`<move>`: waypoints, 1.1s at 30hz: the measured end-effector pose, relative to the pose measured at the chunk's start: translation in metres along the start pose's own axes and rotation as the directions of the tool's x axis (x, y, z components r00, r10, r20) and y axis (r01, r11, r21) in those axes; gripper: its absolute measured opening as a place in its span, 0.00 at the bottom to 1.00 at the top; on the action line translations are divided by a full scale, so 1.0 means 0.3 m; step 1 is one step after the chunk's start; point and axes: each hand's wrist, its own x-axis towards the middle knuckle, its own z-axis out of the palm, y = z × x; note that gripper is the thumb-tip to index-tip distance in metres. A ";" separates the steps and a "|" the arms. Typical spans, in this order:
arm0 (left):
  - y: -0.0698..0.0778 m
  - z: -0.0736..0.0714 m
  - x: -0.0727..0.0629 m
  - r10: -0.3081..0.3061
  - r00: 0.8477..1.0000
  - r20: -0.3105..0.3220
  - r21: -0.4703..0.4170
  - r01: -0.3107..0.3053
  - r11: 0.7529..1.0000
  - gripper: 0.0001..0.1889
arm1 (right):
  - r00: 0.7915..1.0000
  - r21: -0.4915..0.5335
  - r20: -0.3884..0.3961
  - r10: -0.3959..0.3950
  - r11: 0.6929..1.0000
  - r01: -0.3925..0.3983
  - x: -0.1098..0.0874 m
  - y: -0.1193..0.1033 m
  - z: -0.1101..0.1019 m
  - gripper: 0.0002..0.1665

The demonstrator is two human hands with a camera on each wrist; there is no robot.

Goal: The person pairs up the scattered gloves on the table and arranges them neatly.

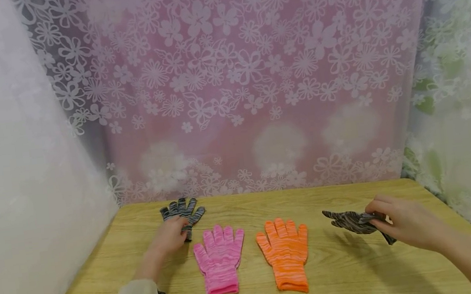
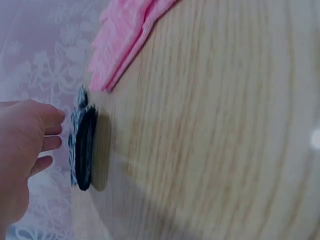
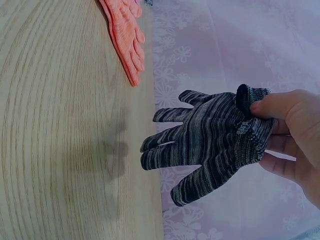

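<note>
My right hand point(image 1: 411, 222) pinches a black-and-grey striped knit glove point(image 3: 210, 130) by its cuff, thumb on one side and fingers on the other. The glove is lifted above the right part of the table, fingers pointing left in the head view. A matching dark grey glove point(image 1: 183, 207) lies at the back left of the table. Just over that glove's cuff is my left hand point(image 1: 171, 236), its fingers loosely bent; the left wrist view shows a gap between fingertips and glove point(image 2: 82, 145). Part of the glove is hidden by the hand.
A pink glove point(image 1: 221, 258) and an orange glove point(image 1: 287, 251) lie flat side by side at mid-table, cuffs toward me. The wooden table point(image 1: 242, 208) ends at a flowered curtain point(image 1: 255, 92). Pale sheets point(image 1: 26, 164) stand on both sides.
</note>
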 end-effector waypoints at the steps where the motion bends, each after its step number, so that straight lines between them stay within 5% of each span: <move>1: -0.012 0.002 -0.001 -0.017 0.999 0.031 0.006 0.017 1.000 0.12 | 1.000 0.002 -0.001 0.003 1.000 -0.003 0.000 -0.001 0.001 0.25; 9: -0.069 0.016 0.005 -0.125 0.970 0.210 -0.018 0.132 0.991 0.16 | 0.999 -0.006 0.035 0.022 1.000 -0.022 0.017 -0.022 -0.006 0.22; 13: -0.072 -0.001 0.011 -0.114 0.961 0.251 -0.075 0.137 0.988 0.15 | 0.999 -0.008 0.035 0.014 1.000 -0.014 0.019 -0.025 0.003 0.21; 18: -0.074 -0.002 0.018 -0.047 0.971 0.235 -0.076 0.066 0.995 0.02 | 1.000 -0.033 -0.001 -0.031 0.999 0.031 0.017 -0.016 0.013 0.17; 21: -0.073 0.003 0.020 -0.037 0.977 0.212 -0.058 0.051 0.997 0.06 | 0.998 -0.047 -0.024 -0.055 0.997 0.054 0.015 -0.009 0.014 0.06; 24: -0.070 0.005 0.022 -0.044 0.984 0.173 -0.011 0.047 0.999 0.05 | 0.998 -0.067 -0.027 -0.055 0.996 0.053 0.014 -0.005 0.017 0.06; 27: -0.063 -0.003 0.024 -0.073 0.987 0.145 0.007 0.073 0.997 0.04 | 0.998 -0.089 -0.012 -0.055 0.995 0.054 0.015 -0.002 0.021 0.12; 30: -0.055 -0.021 0.032 -0.128 0.983 0.130 -0.024 0.132 0.991 0.03 | 0.998 -0.103 -0.009 -0.067 0.992 0.066 0.010 0.006 0.030 0.07; 33: -0.044 -0.045 0.048 -0.186 0.979 0.086 -0.080 0.193 0.978 0.04 | 0.995 -0.130 -0.034 -0.099 0.987 0.093 0.002 0.016 0.042 0.25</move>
